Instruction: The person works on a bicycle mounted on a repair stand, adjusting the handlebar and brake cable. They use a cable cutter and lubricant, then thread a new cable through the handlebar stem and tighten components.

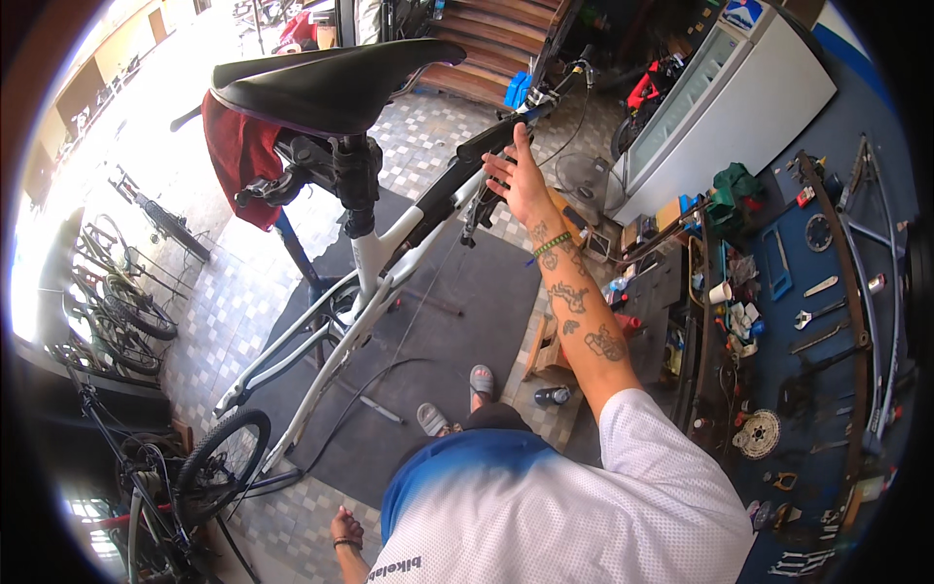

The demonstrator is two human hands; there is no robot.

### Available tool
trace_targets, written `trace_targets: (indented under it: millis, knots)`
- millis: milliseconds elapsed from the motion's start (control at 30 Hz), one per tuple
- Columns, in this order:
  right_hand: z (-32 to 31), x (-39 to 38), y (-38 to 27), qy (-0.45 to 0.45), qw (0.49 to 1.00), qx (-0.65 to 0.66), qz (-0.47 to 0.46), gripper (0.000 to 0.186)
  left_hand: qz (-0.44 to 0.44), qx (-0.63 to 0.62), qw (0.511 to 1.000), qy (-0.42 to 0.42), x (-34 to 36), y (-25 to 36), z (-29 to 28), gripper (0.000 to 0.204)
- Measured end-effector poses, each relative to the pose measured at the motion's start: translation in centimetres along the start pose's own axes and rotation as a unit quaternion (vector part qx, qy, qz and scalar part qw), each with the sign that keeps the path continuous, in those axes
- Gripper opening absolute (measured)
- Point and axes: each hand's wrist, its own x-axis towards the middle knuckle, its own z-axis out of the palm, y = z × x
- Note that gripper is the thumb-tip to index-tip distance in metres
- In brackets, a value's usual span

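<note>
A white bicycle frame (368, 261) hangs in a black clamp (309, 167) of a work stand. Above the clamp is a black saddle (321, 83), with a red cloth (233, 170) draped below it. My right hand (516, 175) is raised beside the front of the frame, fingers apart and empty, near the black top part of the frame (488, 136). My left hand (347, 528) hangs low beside my body with curled fingers; whatever may be inside it is hidden.
Parked bikes (126, 302) line the left. A black mat (457, 331) lies underfoot on checkered tiles. A tool bench (817, 273) runs along the right, below a white fridge (720, 127). A wooden stool (545, 350) and bottle (552, 395) are near my feet. Wooden stairs (496, 39) stand behind.
</note>
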Motion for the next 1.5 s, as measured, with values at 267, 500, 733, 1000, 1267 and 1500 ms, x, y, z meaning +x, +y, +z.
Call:
trace_targets:
  millis: [267, 500, 733, 1000, 1267, 1500]
  knots:
    - [-1.2, 1.0, -1.9, -0.016, 0.999, -0.022, -0.026, 0.035, 0.012, 0.003, 1.000, 0.022, 1.1, 0.6, -1.4, 0.037]
    - [-13.5, -3.1, -9.1, 0.017, 0.974, -0.228, 0.006, 0.033, 0.023, -0.034, 0.987, 0.153, 0.7, 0.4, -4.7, 0.037]
    - [-27.2, -1.7, -16.2, 0.239, 0.697, -0.669, -0.101, 0.037, 0.027, -0.042, 0.945, 0.322, -3.0, 1.5, -7.9, 0.033]
    - [-33.5, 2.3, -15.1, 0.299, 0.668, -0.630, -0.258, 0.034, 0.027, 0.030, 0.929, 0.369, -5.1, 3.8, -4.5, 0.028]
    - [-35.0, 6.3, -16.8, 0.318, 0.593, -0.717, -0.182, 0.038, 0.037, 0.060, 0.914, 0.400, -9.5, 5.8, -4.0, 0.025]
    - [-31.3, 9.6, -19.2, 0.150, 0.665, -0.725, -0.098, 0.097, 0.045, 0.114, 0.882, 0.455, -18.0, 9.6, -8.6, 0.025]
